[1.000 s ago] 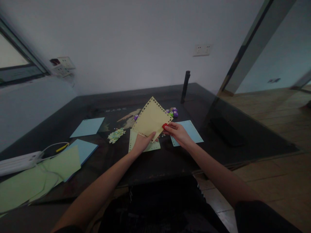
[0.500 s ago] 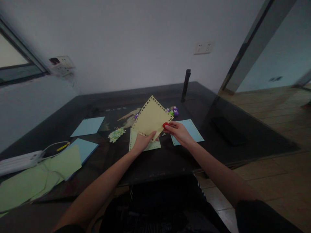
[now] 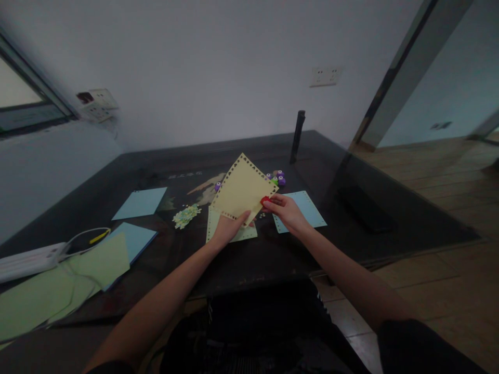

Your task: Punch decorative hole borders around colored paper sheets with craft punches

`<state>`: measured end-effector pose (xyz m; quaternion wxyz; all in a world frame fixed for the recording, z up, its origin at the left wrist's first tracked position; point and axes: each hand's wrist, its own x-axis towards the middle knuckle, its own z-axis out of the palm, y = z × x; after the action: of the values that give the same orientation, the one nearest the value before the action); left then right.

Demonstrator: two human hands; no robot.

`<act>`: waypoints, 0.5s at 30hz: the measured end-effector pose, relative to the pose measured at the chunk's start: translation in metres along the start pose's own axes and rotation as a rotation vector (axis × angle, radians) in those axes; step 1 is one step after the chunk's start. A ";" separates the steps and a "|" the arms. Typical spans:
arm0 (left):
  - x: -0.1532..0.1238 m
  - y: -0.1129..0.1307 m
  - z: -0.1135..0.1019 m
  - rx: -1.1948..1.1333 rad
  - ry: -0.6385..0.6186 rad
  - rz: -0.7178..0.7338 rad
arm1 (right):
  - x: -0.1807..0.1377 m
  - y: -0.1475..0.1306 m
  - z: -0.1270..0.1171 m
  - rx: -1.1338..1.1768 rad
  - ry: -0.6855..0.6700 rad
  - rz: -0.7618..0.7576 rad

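My left hand [image 3: 233, 224] grips a yellow sheet of paper [image 3: 244, 189] by its lower corner, thumb on top. Small punched shapes run along the sheet's edges. With thumb and fingers my right hand [image 3: 286, 210] holds a small red craft punch [image 3: 265, 200] at the sheet's lower right edge. Under the raised sheet lies a pale green punched sheet [image 3: 212, 223], partly hidden. A light blue punched sheet [image 3: 304, 208] lies beneath my right hand. Behind the yellow sheet stand several purple and green craft punches [image 3: 281, 180], some of them covered by it.
A heap of paper cut-outs [image 3: 186, 215] lies left of my hands. Farther left are blue sheets [image 3: 141, 202], green sheets [image 3: 47, 296] and a white power strip [image 3: 33, 262] with a cable. A black upright post [image 3: 298, 136] stands at the back, a dark flat object [image 3: 364, 209] at right.
The view has shifted very slightly. Both hands, the yellow sheet and the red craft punch keep nearly the same position.
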<state>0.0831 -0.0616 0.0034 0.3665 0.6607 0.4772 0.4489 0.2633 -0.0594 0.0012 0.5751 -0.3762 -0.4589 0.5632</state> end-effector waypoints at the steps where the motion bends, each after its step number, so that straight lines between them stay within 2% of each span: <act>1: 0.000 0.000 0.000 0.000 0.002 -0.004 | 0.000 0.000 0.000 -0.008 0.004 -0.004; 15: -0.003 0.000 0.002 0.029 -0.003 -0.005 | 0.000 0.001 0.001 -0.055 0.052 -0.049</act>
<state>0.0845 -0.0644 0.0025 0.3588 0.6653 0.4848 0.4400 0.2619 -0.0595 0.0007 0.5899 -0.3951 -0.4681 0.5261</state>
